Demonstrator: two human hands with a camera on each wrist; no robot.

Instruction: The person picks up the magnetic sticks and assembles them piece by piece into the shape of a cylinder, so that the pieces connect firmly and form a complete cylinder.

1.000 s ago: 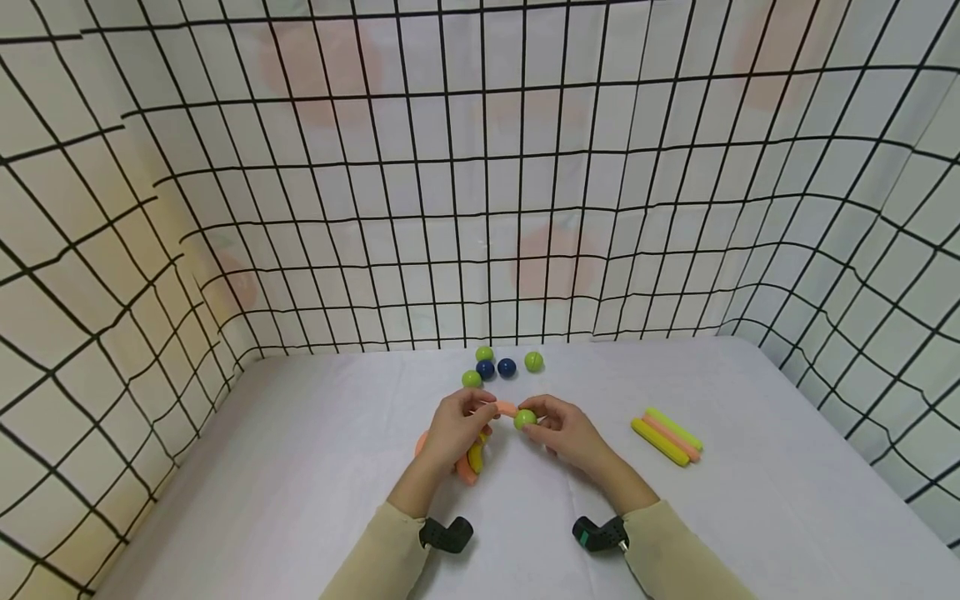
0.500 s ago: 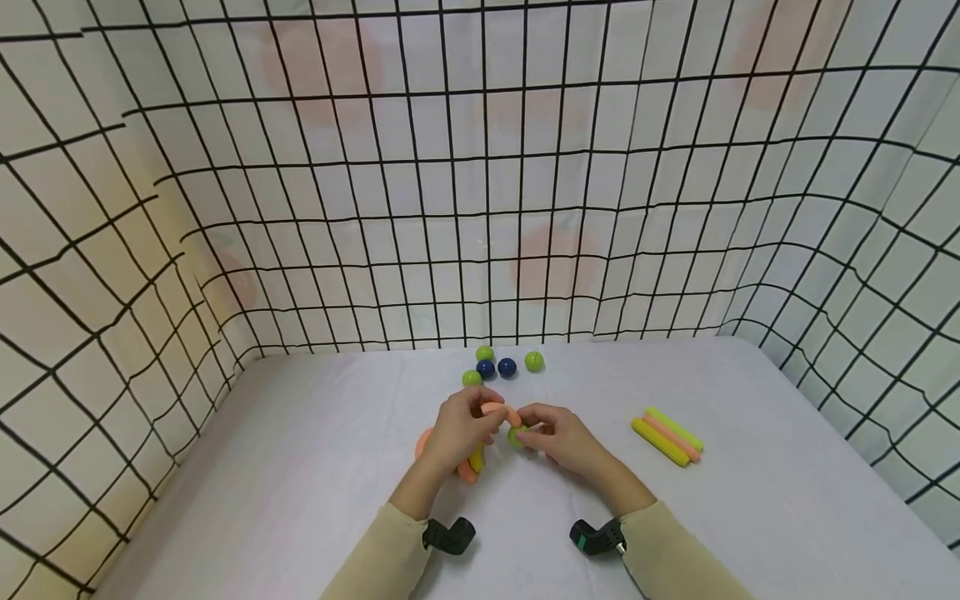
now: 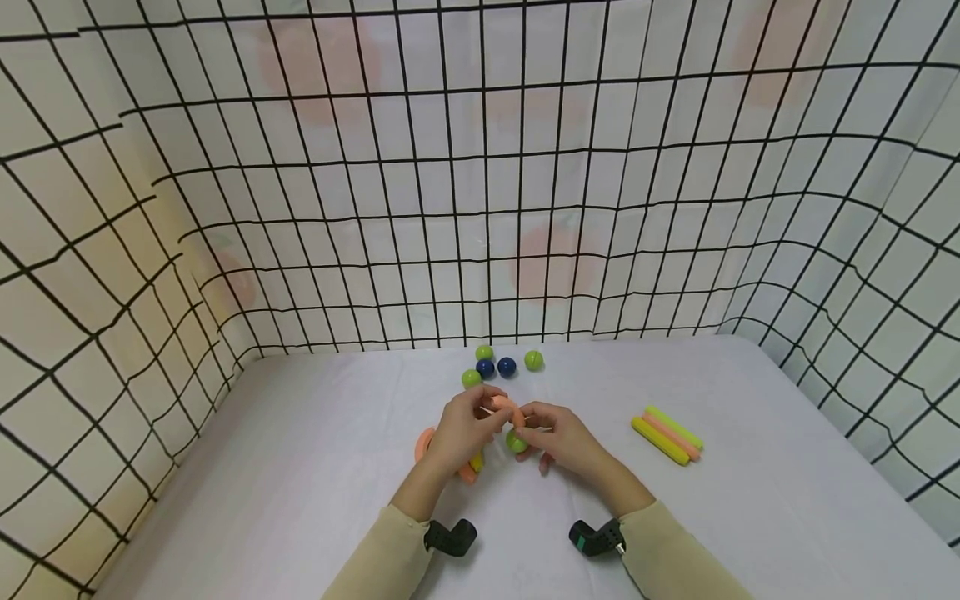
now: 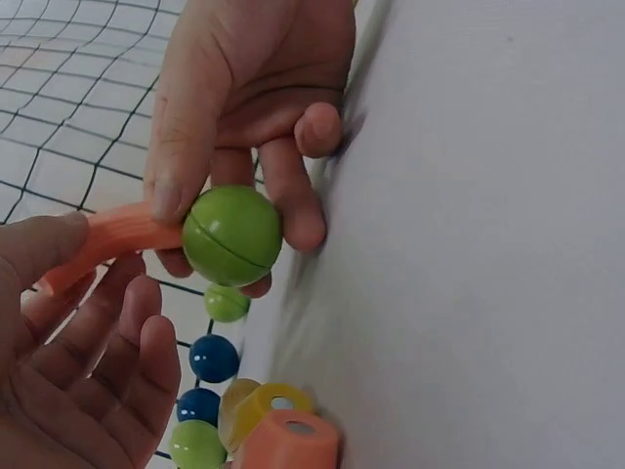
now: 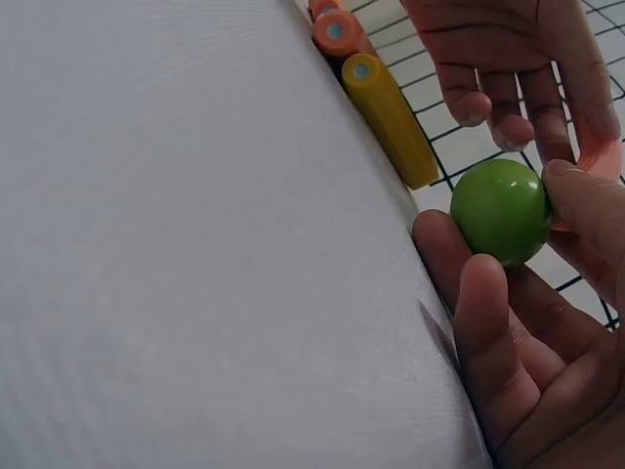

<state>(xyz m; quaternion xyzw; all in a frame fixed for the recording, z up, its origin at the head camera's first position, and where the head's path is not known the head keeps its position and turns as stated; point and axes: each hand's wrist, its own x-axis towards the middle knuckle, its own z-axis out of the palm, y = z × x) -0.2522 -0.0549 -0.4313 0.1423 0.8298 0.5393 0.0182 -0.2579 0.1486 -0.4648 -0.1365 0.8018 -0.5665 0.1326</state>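
Note:
An orange curved piece [image 3: 504, 403] is held up between both hands, one end against a green ball [image 3: 517, 441]. My left hand [image 3: 461, 433] pinches its far end between thumb and fingers. In the left wrist view my right hand [image 4: 254, 78] has its thumb on the orange piece [image 4: 132, 231] beside the green ball [image 4: 232, 235], with fingers behind. The right wrist view shows the ball [image 5: 500, 211] close to the right fingers and thumb. Orange and yellow pieces [image 3: 468, 473] lie partly hidden under my left forearm.
Beyond the hands sit several green balls [image 3: 534, 360] and two dark blue balls [image 3: 507, 367]. At the right lie yellow [image 3: 660, 441], orange and green sticks side by side. A black wire grid [image 3: 487, 208] stands around the back and sides of the white table [image 3: 300, 467].
The green ball has moved down and slightly left, and the orange piece has tilted from nearly level to sloping down toward it. My right thumb has shifted from the ball to the orange piece.

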